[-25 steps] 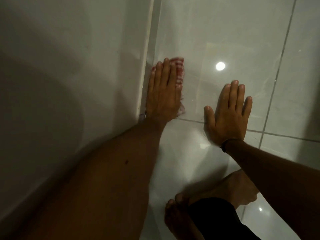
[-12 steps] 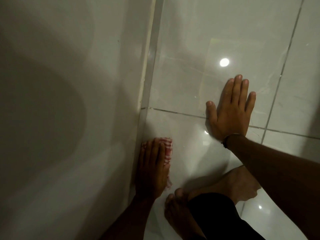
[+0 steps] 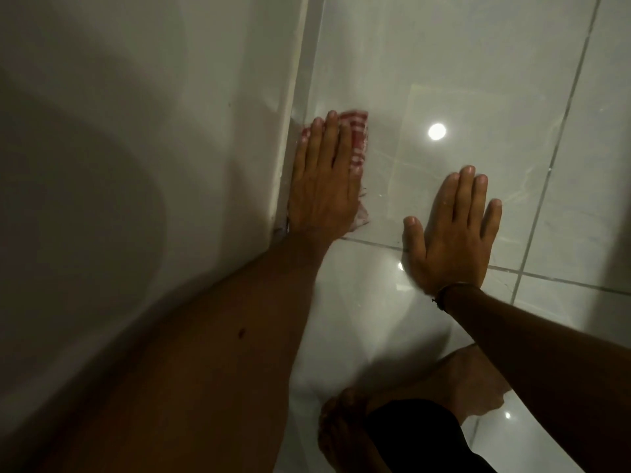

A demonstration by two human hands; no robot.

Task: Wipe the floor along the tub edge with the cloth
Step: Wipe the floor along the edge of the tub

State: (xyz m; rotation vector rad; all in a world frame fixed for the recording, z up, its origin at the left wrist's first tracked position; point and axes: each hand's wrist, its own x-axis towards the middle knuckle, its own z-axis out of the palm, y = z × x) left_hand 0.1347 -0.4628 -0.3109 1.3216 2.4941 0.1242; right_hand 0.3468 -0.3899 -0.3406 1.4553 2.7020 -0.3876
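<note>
The cloth is red-and-white checked, spread flat on the floor and mostly hidden, its far edge and a frayed near corner showing. It lies just beside the tub edge — a pale vertical strip running away up the frame where the white tub side meets the floor. The floor is glossy pale tile with grey grout lines — one runs just nearer than the cloth.

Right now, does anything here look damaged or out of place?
Possibly: the sealant strip along the tub edge looks ragged near the left hand, which presses the cloth there. Otherwise nothing stands out.
</note>
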